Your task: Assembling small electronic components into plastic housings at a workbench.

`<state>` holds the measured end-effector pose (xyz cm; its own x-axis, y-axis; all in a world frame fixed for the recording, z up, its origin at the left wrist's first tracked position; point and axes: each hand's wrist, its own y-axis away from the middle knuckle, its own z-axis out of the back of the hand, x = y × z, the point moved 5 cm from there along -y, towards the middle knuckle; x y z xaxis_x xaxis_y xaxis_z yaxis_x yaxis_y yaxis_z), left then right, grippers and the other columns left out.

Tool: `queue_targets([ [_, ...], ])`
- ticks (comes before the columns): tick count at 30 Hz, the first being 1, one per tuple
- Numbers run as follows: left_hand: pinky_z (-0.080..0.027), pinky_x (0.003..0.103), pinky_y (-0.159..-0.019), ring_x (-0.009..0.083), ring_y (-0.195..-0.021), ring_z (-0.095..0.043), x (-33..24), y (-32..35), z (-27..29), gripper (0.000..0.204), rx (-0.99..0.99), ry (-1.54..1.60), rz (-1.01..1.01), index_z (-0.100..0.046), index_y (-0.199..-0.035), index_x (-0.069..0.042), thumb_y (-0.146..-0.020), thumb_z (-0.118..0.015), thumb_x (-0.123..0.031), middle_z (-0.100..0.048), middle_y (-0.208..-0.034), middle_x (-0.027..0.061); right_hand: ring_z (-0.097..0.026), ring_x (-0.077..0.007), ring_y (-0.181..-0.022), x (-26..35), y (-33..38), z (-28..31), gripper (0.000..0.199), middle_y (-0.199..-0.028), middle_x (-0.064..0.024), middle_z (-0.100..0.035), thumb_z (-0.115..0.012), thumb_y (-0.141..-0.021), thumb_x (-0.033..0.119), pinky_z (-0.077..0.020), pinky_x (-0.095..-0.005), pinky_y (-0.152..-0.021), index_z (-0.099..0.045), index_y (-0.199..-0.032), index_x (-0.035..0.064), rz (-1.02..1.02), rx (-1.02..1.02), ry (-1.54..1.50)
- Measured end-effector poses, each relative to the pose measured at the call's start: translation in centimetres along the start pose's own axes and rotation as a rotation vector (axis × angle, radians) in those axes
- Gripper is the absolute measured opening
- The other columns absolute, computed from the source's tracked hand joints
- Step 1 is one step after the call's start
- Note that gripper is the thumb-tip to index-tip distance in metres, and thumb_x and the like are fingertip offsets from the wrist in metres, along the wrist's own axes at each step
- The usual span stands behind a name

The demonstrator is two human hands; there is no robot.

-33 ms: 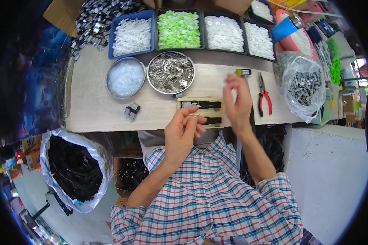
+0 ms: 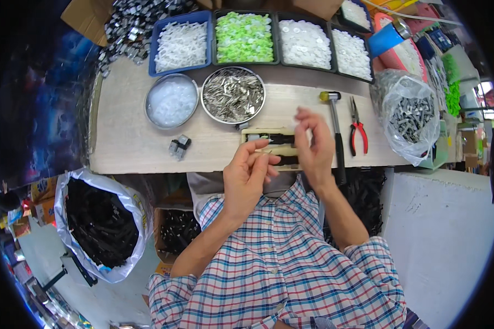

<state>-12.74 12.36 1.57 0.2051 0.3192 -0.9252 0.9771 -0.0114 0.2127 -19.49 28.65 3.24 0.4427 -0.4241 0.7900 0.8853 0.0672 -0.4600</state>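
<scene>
1. My left hand [image 2: 247,175] pinches a thin pale sliver [image 2: 262,155], hard to make out, pointing right.
2. My right hand [image 2: 314,143], fingers loosely curled and holding nothing, hovers just right of it.
3. Both sit over the small wooden block jig with black parts [image 2: 269,143] at the workbench's near edge.

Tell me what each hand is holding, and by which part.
The left hand pinches something small and thin at its fingertips; what it is cannot be told. The right hand looks empty, fingers spread above the black-and-cream fixture.
</scene>
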Motion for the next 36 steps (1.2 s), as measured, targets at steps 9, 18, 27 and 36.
queue_targets([
  [9,-0.059,0.029,-0.077,0.0167,-0.084,-0.074,-0.2,1.0,0.4,0.03,-0.068,-0.204,-0.193,-0.056,-0.129,0.004,-0.1,-0.057,-0.003,-0.076,-0.093,0.0132,-0.064,-0.0087,-0.09,2.6,5.5,-2.5,0.01,-0.108,-0.0079,-0.065,-0.057,-0.104,0.008,-0.0543,-0.0236,-0.08,-0.055,-0.105,-0.0014,-0.506,0.158,-0.38],
  [18,-0.055,0.028,-0.063,0.0158,-0.071,-0.073,-0.8,1.4,0.7,0.028,-0.084,-0.39,-0.204,-0.061,-0.124,0.003,-0.097,-0.061,-0.005,-0.075,-0.083,0.0152,-0.069,-0.0096,-0.081,3.1,6.0,-2.8,0.01,-0.092,-0.0063,-0.068,-0.061,-0.101,0.006,-0.0595,-0.0253,-0.072,-0.059,-0.105,-0.0028,-0.38,0.118,-0.295],
  [27,-0.047,0.019,-0.061,0.0011,-0.067,-0.056,-0.8,1.3,0.6,0.025,-0.05,-0.436,-0.158,-0.063,-0.123,0.002,-0.098,-0.061,-0.002,-0.071,-0.076,0.0022,-0.071,-0.0169,-0.076,2.5,6.6,-2.7,0.01,-0.093,-0.0103,-0.069,-0.065,-0.095,0.0,-0.0582,-0.0296,-0.065,-0.059,-0.104,-0.0014,-0.271,0.109,-0.158],
  [36,-0.054,0.021,-0.067,0.0049,-0.072,-0.064,-0.6,1.5,0.6,0.022,-0.02,-0.298,-0.164,-0.063,-0.121,0.004,-0.101,-0.057,-0.003,-0.073,-0.084,0.0049,-0.069,-0.0288,-0.078,4.1,5.5,-2.0,0.024,-0.1,-0.0151,-0.068,-0.07,-0.084,-0.009,-0.0563,-0.0332,-0.065,-0.059,-0.103,0.0016,0.218,0.154,0.046],
])
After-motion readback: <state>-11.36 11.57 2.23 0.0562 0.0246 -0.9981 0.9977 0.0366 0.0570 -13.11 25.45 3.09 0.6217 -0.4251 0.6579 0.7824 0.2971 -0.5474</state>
